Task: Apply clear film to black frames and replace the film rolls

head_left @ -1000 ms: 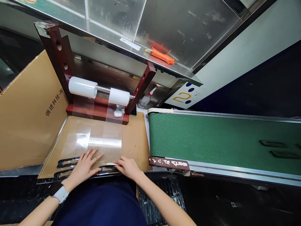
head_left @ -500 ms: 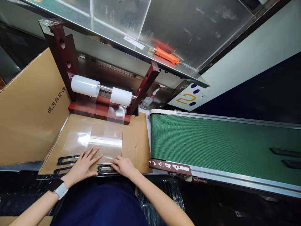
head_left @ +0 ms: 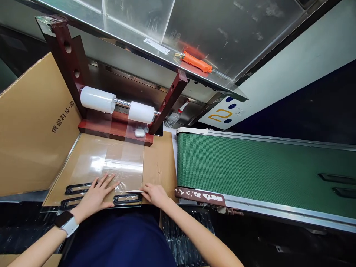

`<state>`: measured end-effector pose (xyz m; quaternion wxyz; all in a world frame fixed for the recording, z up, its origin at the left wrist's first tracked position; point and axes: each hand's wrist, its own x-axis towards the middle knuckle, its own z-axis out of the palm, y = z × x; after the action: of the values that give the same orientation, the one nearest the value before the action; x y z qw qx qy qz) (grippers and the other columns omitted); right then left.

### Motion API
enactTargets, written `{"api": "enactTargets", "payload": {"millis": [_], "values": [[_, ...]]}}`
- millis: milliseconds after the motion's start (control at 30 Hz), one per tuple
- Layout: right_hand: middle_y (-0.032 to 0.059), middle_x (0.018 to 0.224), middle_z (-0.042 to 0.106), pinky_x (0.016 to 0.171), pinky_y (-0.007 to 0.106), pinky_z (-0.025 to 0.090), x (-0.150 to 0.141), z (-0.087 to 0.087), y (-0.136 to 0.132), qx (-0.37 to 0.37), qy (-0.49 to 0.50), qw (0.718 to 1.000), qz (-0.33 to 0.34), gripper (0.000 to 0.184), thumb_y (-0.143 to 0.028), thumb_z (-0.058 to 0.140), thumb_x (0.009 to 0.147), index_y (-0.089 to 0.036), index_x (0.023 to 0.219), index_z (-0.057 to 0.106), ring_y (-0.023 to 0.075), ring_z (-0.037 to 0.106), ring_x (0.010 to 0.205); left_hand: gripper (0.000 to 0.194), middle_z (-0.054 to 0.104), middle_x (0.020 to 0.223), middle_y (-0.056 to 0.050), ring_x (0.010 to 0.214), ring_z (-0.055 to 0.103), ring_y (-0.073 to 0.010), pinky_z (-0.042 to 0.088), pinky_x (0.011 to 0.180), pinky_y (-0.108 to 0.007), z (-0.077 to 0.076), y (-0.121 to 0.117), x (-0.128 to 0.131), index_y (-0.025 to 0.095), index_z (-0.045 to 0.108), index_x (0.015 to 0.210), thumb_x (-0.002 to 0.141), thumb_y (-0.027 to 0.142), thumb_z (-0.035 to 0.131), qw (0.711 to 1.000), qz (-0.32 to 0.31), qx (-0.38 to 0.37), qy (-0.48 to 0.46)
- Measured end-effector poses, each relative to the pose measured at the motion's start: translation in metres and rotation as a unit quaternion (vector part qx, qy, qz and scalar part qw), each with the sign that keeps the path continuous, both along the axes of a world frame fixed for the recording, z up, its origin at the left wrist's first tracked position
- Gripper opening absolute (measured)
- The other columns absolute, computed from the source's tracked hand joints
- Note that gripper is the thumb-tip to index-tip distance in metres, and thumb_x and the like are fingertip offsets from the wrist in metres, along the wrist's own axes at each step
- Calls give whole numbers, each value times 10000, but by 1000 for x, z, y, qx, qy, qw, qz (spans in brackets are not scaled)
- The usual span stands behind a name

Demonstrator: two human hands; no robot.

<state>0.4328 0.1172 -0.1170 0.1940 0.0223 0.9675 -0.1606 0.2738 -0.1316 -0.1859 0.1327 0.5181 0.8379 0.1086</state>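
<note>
My left hand [head_left: 96, 194] lies flat with fingers spread on clear film [head_left: 122, 163] over black frame parts [head_left: 75, 188]. The film runs down from two white rolls [head_left: 140, 112] on a dark red stand [head_left: 167, 102]. My right hand [head_left: 155, 194] is closed around a thin white blade-like tool [head_left: 133, 191], its tip lying across the film just above a black frame part [head_left: 127, 199]. Everything rests on a brown cardboard sheet [head_left: 158, 163].
A green conveyor belt [head_left: 250, 167] runs off to the right with black parts [head_left: 333, 178] on it. An upright cardboard panel [head_left: 30, 129] stands on the left. An orange-handled tool [head_left: 196, 62] lies on the clear shelf above. A spray bottle [head_left: 174, 118] stands behind the stand.
My right hand has slid the thin tool rightward along the film's near edge. My left hand has stayed flat on the film.
</note>
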Motion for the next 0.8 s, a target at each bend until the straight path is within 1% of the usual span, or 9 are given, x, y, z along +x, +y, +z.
{"api": "enactTargets", "payload": {"millis": [167,367,433,500,567,633,700,800], "values": [[37,973,678,717,235,489,15,10,14,23,-11,999,-24,216,-289,482,969,-254,1099,651,180,663,892,790,330,1542,-62,1419,245,-363,228,1101,-593,0,-2,-3,388,409,1394,684,403,754,1000,-7,3,-5],[48,938,672,701,239,478,33,26,26,56,-18,996,-67,160,-252,546,928,-242,1028,670,187,669,845,785,340,1537,-74,1420,242,-367,211,1102,-604,-5,0,-3,380,415,1393,683,418,748,1000,-10,17,-18],[64,907,667,689,249,477,38,32,30,72,-18,993,-87,142,-222,546,920,-214,964,681,199,671,824,804,344,1535,-70,1418,249,-365,208,1101,-609,-6,0,-3,395,402,1395,675,407,759,999,-11,26,-24],[83,895,664,679,259,479,41,38,30,85,-11,990,-109,164,-199,519,928,-188,947,681,212,671,816,811,347,1536,-49,1417,258,-354,217,1102,-603,-5,-6,-5,423,370,1403,687,420,750,999,-8,39,-31],[88,916,664,676,261,482,38,41,22,85,2,989,-123,186,-212,497,945,-188,1008,671,215,672,824,772,356,1533,-47,1410,274,-356,238,1096,-604,-4,-22,-14,428,343,1417,733,472,699,998,13,54,-35],[68,956,667,686,251,486,28,42,5,65,21,991,-118,207,-263,492,962,-222,1093,648,201,673,853,719,363,1530,-76,1400,295,-361,274,1084,-597,-2,-48,-28,394,327,1436,790,523,616,996,50,68,-38],[32,992,671,707,234,491,9,40,-20,32,40,994,-97,231,-323,486,972,-272,1153,621,179,671,891,703,373,1525,-92,1390,327,-340,318,1082,-546,0,-81,-44,369,315,1449,817,550,563,992,83,80,-45],[-6,1030,673,733,223,501,-27,34,-63,-12,62,996,-55,255,-373,466,980,-314,1193,594,159,664,932,679,405,1509,-75,1346,412,-298,351,1084,-466,0,-125,-60,366,319,1449,833,551,535,987,118,92,-61]]}}
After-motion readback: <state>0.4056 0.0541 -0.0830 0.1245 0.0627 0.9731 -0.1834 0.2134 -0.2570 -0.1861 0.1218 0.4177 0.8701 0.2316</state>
